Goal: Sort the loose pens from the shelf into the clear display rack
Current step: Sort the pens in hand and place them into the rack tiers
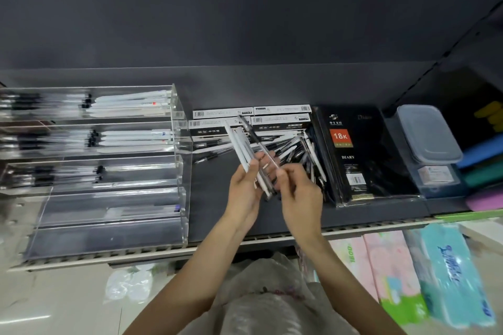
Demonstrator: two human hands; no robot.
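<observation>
Over the middle of the dark grey shelf (217, 215), the person's left hand (245, 187) has its grip clamped on a fanned bundle of white and clear-barrelled pens (246, 149), the barrels rising up and to the left from the fist. The right hand (299, 187) sits just beside it, fingers curled, its grip pinching one slim pen (268, 159) of that bundle near the lower end.

Behind the hands, toward the shelf's back edge, a loose heap of black and clear pens (299, 149) lies on the shelf, touching the flat black-and-white pen boxes (250, 117) lined up at the back.

The clear acrylic tiered display rack (109, 166) stands at the left end of the shelf. Its upper two tiers hold rows of white pens lying sideways, the third tier holds a few clear pens, and a lower tier shows one or two more.

To the right of the heap lies a black shrink-wrapped diary with an orange "18K" label (359, 155), and beyond it, near the right end, a translucent grey lidded plastic box (427, 133).
</observation>
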